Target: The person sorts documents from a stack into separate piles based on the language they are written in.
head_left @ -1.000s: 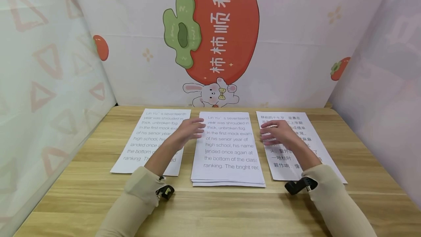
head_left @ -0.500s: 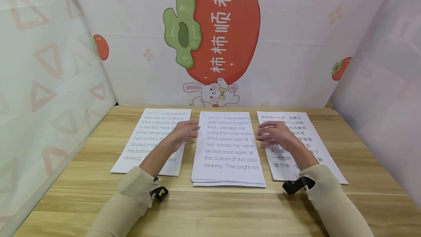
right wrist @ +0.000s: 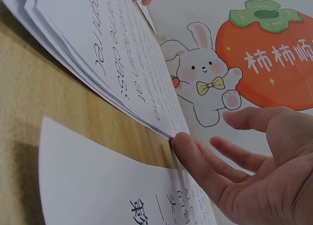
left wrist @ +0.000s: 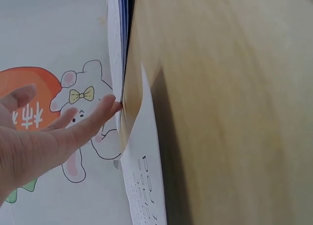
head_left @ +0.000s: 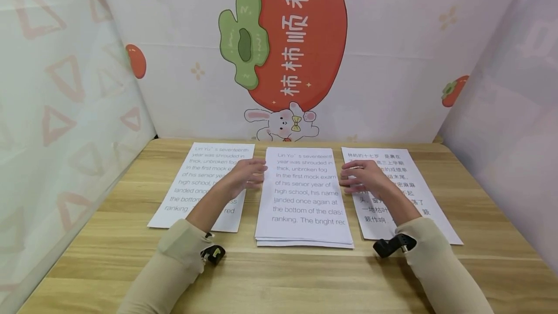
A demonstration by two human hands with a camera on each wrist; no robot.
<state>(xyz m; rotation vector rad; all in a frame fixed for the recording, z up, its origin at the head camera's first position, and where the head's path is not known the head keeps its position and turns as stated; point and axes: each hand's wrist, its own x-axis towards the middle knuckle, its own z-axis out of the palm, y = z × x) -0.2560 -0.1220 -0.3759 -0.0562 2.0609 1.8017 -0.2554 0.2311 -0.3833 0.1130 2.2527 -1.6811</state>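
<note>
In the head view, a stack of printed English sheets (head_left: 305, 234) lies in the middle of the wooden table, its front edges slightly uneven. My left hand (head_left: 241, 178) is at the stack's left edge, fingers loosely extended, and a fingertip meets that edge in the left wrist view. On the opposite side is my right hand (head_left: 366, 178); in the right wrist view one of its fingertips touches the stack's edge, with the thumb raised apart. Under the left hand lies printed English paper (head_left: 167, 217), and under the right, paper with Chinese text (head_left: 440, 229).
The wooden table (head_left: 287, 280) ends at a back curtain (head_left: 383, 62) printed with a large red persimmon and a rabbit. Patterned curtains also stand at the left and right sides. Each wrist wears a black camera mount (head_left: 213, 254).
My left hand has drawn back from over the stack's left margin to its edge. My right hand has shifted slightly left to the stack's right edge. The papers look unmoved.
</note>
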